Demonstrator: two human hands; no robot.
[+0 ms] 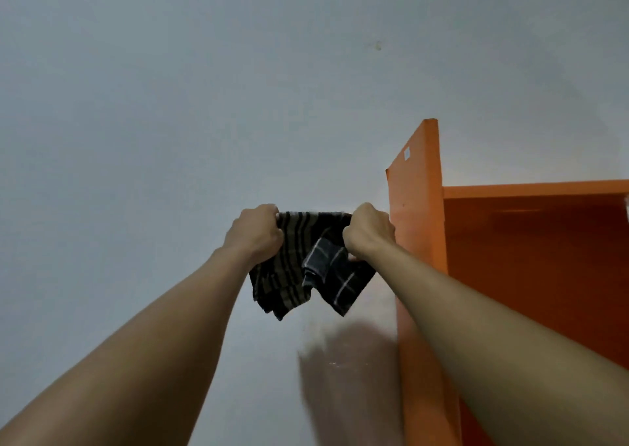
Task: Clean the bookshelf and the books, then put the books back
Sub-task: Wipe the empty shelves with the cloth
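- Both bare forearms reach forward.
- Left hand (256, 232) and right hand (368, 230) each clench the dark checked cloth (306, 268), fingers curled.
- Orange bookshelf (417, 207) stands just right of it.

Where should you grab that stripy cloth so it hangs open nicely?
By its top edge, one hand at each end, coming in from the sides. The striped cloth is limp and droops from the left hand and right hand, so probably only a stretched upper edge keeps it spread.
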